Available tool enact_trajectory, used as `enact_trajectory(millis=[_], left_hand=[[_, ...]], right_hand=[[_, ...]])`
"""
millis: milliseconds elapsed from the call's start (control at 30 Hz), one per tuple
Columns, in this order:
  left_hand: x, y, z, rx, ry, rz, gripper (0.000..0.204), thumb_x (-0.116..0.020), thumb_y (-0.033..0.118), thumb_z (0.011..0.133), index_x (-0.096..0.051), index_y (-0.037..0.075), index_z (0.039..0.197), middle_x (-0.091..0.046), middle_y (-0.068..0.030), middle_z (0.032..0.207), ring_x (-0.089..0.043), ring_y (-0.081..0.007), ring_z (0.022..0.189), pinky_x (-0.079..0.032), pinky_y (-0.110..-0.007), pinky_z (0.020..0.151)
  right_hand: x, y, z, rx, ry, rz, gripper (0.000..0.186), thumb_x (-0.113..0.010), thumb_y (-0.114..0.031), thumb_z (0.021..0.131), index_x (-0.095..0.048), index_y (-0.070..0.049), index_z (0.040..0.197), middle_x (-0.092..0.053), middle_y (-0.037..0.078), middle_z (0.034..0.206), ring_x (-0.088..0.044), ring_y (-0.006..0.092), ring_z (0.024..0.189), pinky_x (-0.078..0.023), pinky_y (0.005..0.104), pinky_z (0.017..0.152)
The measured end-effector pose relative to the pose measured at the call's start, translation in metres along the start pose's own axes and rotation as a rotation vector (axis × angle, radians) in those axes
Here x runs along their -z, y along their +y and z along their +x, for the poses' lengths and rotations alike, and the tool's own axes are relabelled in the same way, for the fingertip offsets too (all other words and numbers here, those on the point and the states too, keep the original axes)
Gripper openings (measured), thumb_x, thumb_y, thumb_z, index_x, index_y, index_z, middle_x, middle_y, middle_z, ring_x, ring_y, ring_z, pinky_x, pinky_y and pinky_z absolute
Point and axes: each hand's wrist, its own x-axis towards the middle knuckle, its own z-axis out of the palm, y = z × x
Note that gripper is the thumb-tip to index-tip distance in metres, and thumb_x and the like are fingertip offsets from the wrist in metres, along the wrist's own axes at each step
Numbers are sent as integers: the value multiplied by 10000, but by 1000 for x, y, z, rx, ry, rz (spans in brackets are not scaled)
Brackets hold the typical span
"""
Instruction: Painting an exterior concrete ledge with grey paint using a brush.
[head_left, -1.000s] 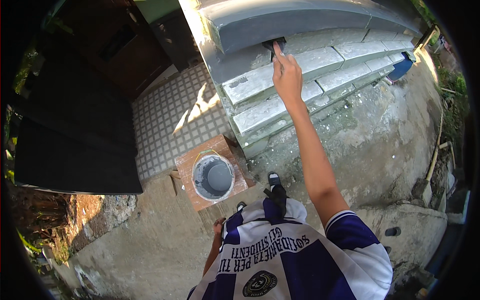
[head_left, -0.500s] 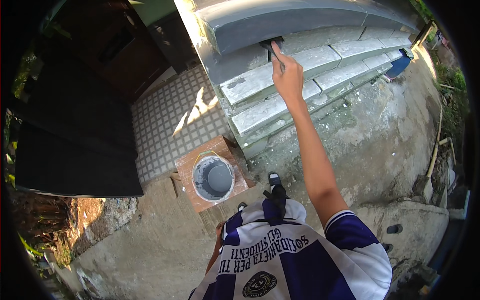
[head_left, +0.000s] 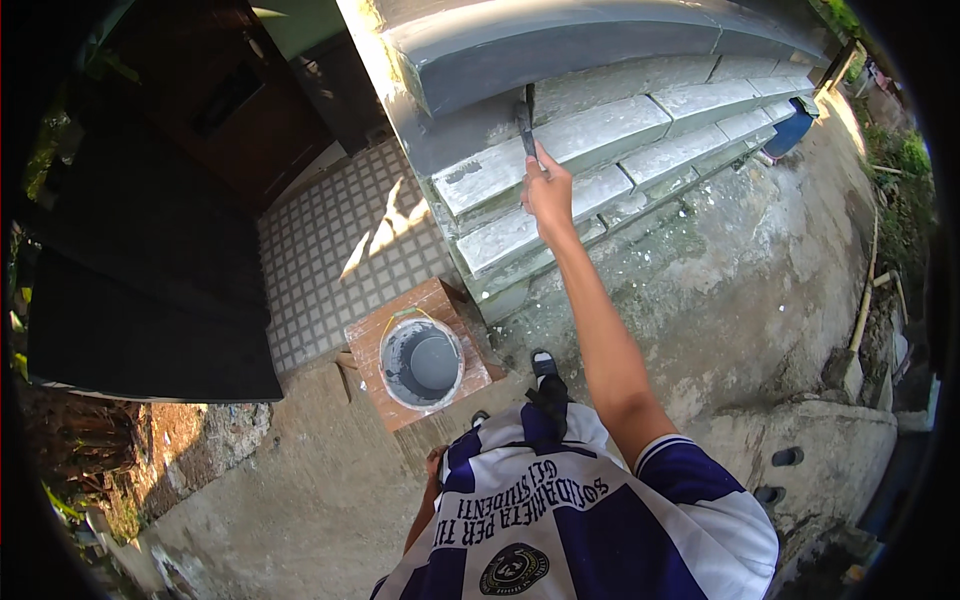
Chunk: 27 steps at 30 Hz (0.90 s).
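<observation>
My right hand is closed round the handle of a paintbrush, its arm stretched far forward. The dark bristles touch the upright block face beneath the thick dark grey ledge, where dark grey paint meets bare block near a joint. Under the brush runs a pale stepped course with a few dark smears. My left hand hangs low beside my shirt; its fingers are too hidden to tell what they do. A paint bucket with grey paint stands behind my reaching hand, to the left.
The bucket sits on a brown wooden box by my feet. A tiled floor lies at the left beside a large dark panel. Beyond the steps' right end stands a blue container. Rough concrete carries scattered white specks.
My right hand has drawn back toward me and slightly left with the brush. The bristles have shifted from close under the ledge to lower on the block face.
</observation>
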Motion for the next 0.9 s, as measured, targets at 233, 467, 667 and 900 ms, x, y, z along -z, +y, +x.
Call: enact_trajectory(millis=[233,467,667,900], left_hand=[[-11,25,-7,490,295,124,155,-562,91,822,-654,-17,883,-650,-76,879,-594,-170,850,-452,-263,806],[-34,78,15,373,165,543,131,-572,39,781,-649,-22,867,-650,-78,902,-599,-161,863,-455,-255,819],[-1,19,-7,443,290,110,131,-547,38,803,-650,-22,859,-648,-81,900,-592,-156,867,-450,-255,810],[-2,20,3,433,221,281,149,-537,82,843,-655,-6,865,-641,-41,859,-573,-122,831,-440,-235,766]], right_hand=[[-20,0,-39,-344,-261,312,416,-478,-132,930,-411,-94,1339,-364,-33,589,-303,52,439,-219,222,368],[-9,2,-8,-266,52,409,476,-476,-147,933,-327,-101,1383,-347,-35,609,-316,57,467,-222,214,382],[-7,-11,-31,-527,-248,594,458,-468,-151,935,-340,-121,1374,-355,-23,601,-278,50,443,-194,198,375],[14,-10,18,-291,-12,-62,329,-379,-194,938,-507,55,1111,-482,55,635,-492,124,520,-364,262,397]])
